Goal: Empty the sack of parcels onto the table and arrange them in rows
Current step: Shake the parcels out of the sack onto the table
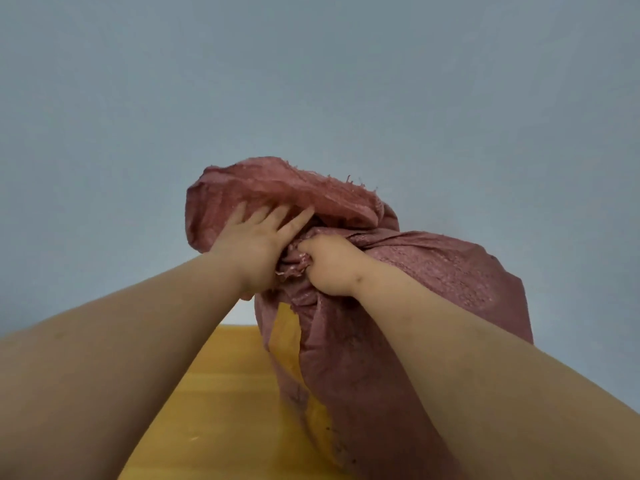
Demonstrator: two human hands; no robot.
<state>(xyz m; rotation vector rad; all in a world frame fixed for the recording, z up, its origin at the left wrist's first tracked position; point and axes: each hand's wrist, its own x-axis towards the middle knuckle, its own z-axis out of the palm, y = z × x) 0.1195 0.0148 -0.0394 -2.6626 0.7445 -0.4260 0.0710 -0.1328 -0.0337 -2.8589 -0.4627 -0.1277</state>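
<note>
The sack (pixel 398 289) stands on the yellow tabletop (pixel 221 403) at 5 o'clock, its bunched neck clamped in the right hand (pixel 329 265) grip to hold it up, while the left hand (pixel 256 237), fingers spread, presses its floppy top.

A plain pale blue-grey wall (pixel 311 81) fills the whole upper part of the view, unmarked and evenly lit. It runs down behind the far edge of the yellow surface below, where the two meet
</note>
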